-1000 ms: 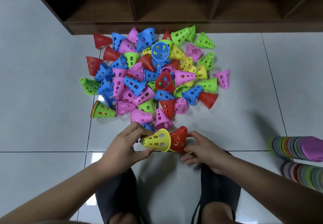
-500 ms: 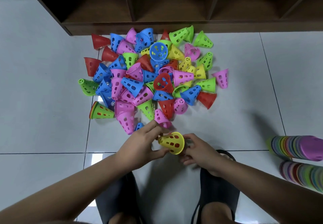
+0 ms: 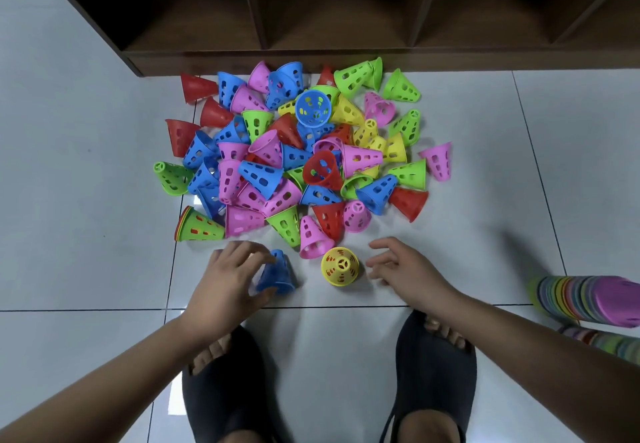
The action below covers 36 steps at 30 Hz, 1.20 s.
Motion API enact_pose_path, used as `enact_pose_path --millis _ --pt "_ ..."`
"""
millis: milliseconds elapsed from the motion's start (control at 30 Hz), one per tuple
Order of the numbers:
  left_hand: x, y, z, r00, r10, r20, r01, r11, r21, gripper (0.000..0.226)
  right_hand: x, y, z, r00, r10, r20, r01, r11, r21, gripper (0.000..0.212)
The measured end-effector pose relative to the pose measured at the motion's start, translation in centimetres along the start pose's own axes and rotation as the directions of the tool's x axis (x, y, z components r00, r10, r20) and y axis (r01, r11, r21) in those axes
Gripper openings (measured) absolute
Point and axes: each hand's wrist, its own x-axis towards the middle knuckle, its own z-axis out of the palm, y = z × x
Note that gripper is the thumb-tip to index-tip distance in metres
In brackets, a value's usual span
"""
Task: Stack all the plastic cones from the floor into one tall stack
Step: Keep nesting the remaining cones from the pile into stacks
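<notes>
A pile of loose plastic cones (image 3: 294, 155) in pink, blue, green, red and yellow lies on the white tiled floor in front of me. Just below the pile a yellow cone (image 3: 340, 266) stands upright on the floor, with red showing through its holes. My right hand (image 3: 405, 271) hovers just to its right, fingers spread and holding nothing. To the left, my left hand (image 3: 227, 278) grips a blue cone (image 3: 278, 274) between fingertips and thumb; the cone is blurred.
A dark wooden shelf unit (image 3: 311, 58) borders the pile at the back. Two long multicoloured cone stacks (image 3: 588, 299) lie on their sides at the right edge. My feet in dark slippers (image 3: 434, 366) stand below the hands.
The yellow cone nested over the red one has been set upright on the floor and both hands let go. My left hand moved left onto a blue cone; my right hand drew back right.
</notes>
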Motion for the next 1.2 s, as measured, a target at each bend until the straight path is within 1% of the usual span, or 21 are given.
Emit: enact_pose_path --millis 33,100,167,233,267,333,367,433,500,600,700,767,833,867,933,1000,1067,1133,1200 --pt "-0.2 -0.6 -0.2 1.0 -0.011 0.002 0.011 1.0 0.02 0.057 0.3 -0.3 -0.6 0.999 -0.037 -0.033 0.035 0.998 -0.056 0.036" --pt "-0.7 -1.5 -0.5 1.0 -0.013 -0.007 0.014 0.999 0.049 0.055 0.9 -0.8 -1.9 0.982 -0.16 -0.104 0.14 0.974 -0.176 0.034" --pt "-1.2 -2.6 -0.7 0.999 -0.033 -0.015 0.033 0.998 0.052 0.054 1.8 -1.0 -3.2 0.936 -0.307 -0.172 0.247 0.922 -0.298 0.036" --pt "-1.5 -3.7 -0.8 0.998 -0.062 -0.005 0.062 0.997 0.052 0.056 2.9 -1.2 -4.3 0.875 -0.435 -0.212 0.309 0.839 -0.447 0.038" --pt "-1.7 -4.2 -0.8 0.997 -0.071 0.005 0.071 0.996 0.053 0.057 3.4 -1.2 -4.8 0.843 -0.489 -0.222 0.321 0.791 -0.521 0.039" --pt "-2.0 -5.0 -0.6 0.996 -0.079 0.029 0.078 0.996 0.049 0.06 4.5 -1.1 -5.6 0.8 -0.553 -0.232 0.3 0.704 -0.643 0.043" --pt "-2.1 -5.2 -0.4 0.996 -0.082 0.041 0.081 0.996 0.044 0.061 4.9 -1.1 -6.0 0.794 -0.562 -0.233 0.27 0.668 -0.693 0.046" --pt "-2.2 -5.4 -0.2 0.994 -0.097 0.056 0.096 0.995 0.024 0.063 5.6 -0.7 -6.4 0.819 -0.524 -0.235 0.188 0.631 -0.752 0.054" --pt "-2.2 -5.5 0.0 0.992 -0.115 0.06 0.116 0.993 -0.01 0.064 6.1 -0.3 -6.4 0.854 -0.463 -0.238 0.134 0.637 -0.759 0.055" --pt "-2.4 -5.6 0.3 0.987 -0.151 0.06 0.156 0.983 -0.092 0.066 6.0 0.6 -5.9 0.874 -0.425 -0.233 0.131 0.669 -0.731 0.051" --pt "-2.7 -5.7 0.7 0.973 -0.225 0.047 0.23 0.96 -0.16 0.073 5.1 1.4 -5.3 0.895 -0.382 -0.23 0.122 0.704 -0.7 0.048" --pt "-2.9 -5.7 0.8 0.967 -0.245 0.066 0.251 0.96 -0.121 0.074 4.5 1.7 -4.8 0.922 -0.313 -0.227 0.088 0.742 -0.665 0.058" --pt "-2.8 -5.8 0.7 0.97 -0.225 0.088 0.231 0.971 -0.055 0.07 4.0 2.0 -4.2 0.945 -0.24 -0.221 0.055 0.785 -0.617 0.072" --pt "-2.8 -6.0 0.6 0.971 -0.218 0.092 0.223 0.974 -0.04 0.067 3.7 2.1 -4.0 0.954 -0.214 -0.209 0.047 0.796 -0.603 0.076" --pt "-2.5 -6.0 0.1 0.973 -0.218 0.075 0.222 0.974 -0.051 0.061 3.0 2.2 -3.4 0.966 -0.188 -0.175 0.051 0.809 -0.586 0.078" --pt "-2.2 -5.5 -0.6 0.973 -0.229 0.03 0.231 0.968 -0.101 0.056 2.2 1.7 -2.8 0.967 -0.193 -0.167 0.075 0.841 -0.536 0.07" --pt "-1.7 -4.5 -1.6 0.966 -0.256 -0.033 0.247 0.955 -0.165 0.05 1.4 0.4 -2.2 0.96 -0.219 -0.175 0.122 0.888 -0.443 0.051" --pt "-1.2 -2.8 -2.5 0.956 -0.281 -0.084 0.256 0.94 -0.225 0.044 0.5 -1.3 -1.7 0.942 -0.276 -0.19 0.189 0.907 -0.377 0.03" --pt "-0.5 -0.9 -3.2 0.952 -0.284 -0.111 0.244 0.929 -0.278 0.039 -0.4 -2.9 -1.1 0.921 -0.33 -0.207 0.253 0.911 -0.324 0.023"
